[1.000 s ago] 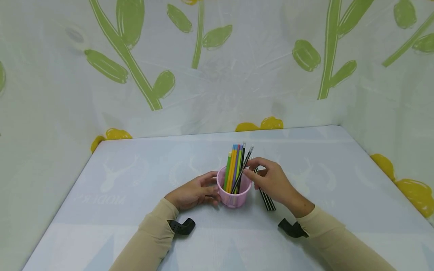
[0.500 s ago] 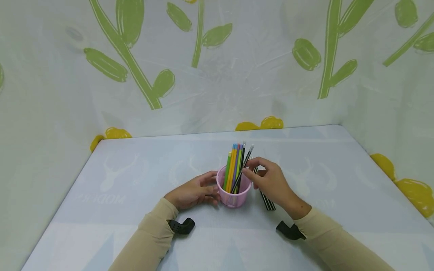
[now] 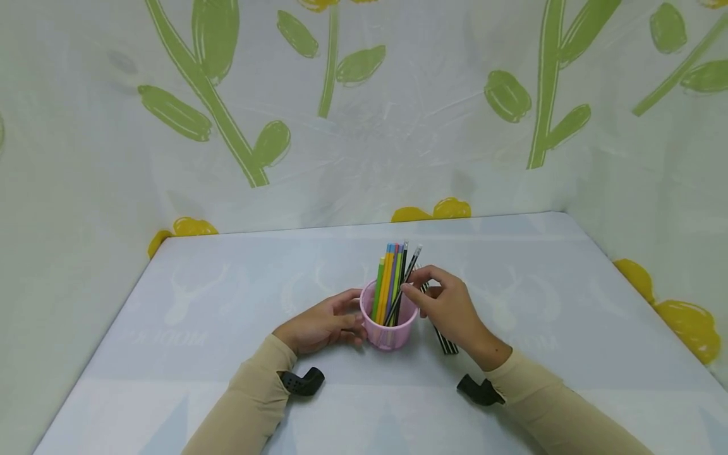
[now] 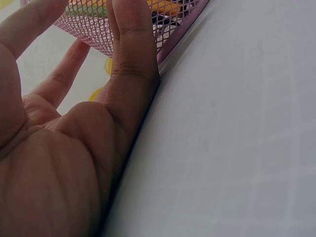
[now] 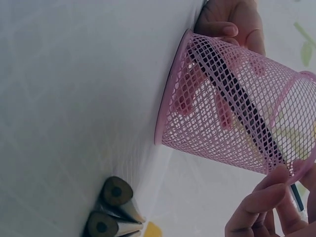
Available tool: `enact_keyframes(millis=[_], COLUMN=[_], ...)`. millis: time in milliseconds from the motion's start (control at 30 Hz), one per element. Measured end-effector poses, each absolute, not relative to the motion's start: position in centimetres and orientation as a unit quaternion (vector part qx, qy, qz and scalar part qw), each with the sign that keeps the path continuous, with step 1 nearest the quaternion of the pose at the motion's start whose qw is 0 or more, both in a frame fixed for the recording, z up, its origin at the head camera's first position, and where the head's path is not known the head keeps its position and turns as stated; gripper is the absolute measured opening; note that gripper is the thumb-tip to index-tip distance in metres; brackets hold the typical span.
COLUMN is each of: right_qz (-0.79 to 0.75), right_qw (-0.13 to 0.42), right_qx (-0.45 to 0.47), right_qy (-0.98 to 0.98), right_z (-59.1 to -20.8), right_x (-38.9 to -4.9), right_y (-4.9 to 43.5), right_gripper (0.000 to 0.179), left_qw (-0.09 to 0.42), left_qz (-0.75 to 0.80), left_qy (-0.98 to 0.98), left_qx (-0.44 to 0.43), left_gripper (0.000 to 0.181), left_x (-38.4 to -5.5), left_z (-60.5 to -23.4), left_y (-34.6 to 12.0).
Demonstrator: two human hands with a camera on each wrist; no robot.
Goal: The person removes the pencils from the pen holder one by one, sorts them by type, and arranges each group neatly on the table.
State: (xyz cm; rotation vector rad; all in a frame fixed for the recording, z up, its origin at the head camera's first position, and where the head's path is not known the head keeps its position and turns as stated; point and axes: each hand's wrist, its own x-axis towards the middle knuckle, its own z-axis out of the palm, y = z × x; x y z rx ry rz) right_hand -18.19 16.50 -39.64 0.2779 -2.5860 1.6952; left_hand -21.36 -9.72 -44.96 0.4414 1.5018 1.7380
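On the pale table (image 3: pixel 364 404), the left hand (image 3: pixel 321 325) curves its fingers round a cup (image 3: pixel 389 341) of coloured pencils (image 3: pixel 387 284) while the right hand (image 3: pixel 449 309) pinches a striped pencil (image 3: pixel 412 265) between thumb and fingers, its lower end leaning inside the cup, and loose pencils (image 3: pixel 447 342) lie just beside it.

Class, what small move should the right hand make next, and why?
Probably the right hand should ease its fingers off the pinched pencil: its lower end sits near the base of the pink cup, and more striped pencils lie on the table.
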Motion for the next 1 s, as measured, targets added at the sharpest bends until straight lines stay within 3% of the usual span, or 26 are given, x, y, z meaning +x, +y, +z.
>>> enact_keyframes(millis=[1000], right_qz=[0.526], right_qw=[0.037], right_qx=[0.102], right_qy=[-0.844], right_z=[-39.79], right_x=[-18.40], right_y=[16.44], right_gripper=[0.019], left_qw=[0.394], left_qz=[0.688], left_qy=[0.582], left_qx=[0.179], left_gripper=[0.068], left_x=[-21.45], left_z=[-44.78], left_y=[-9.76])
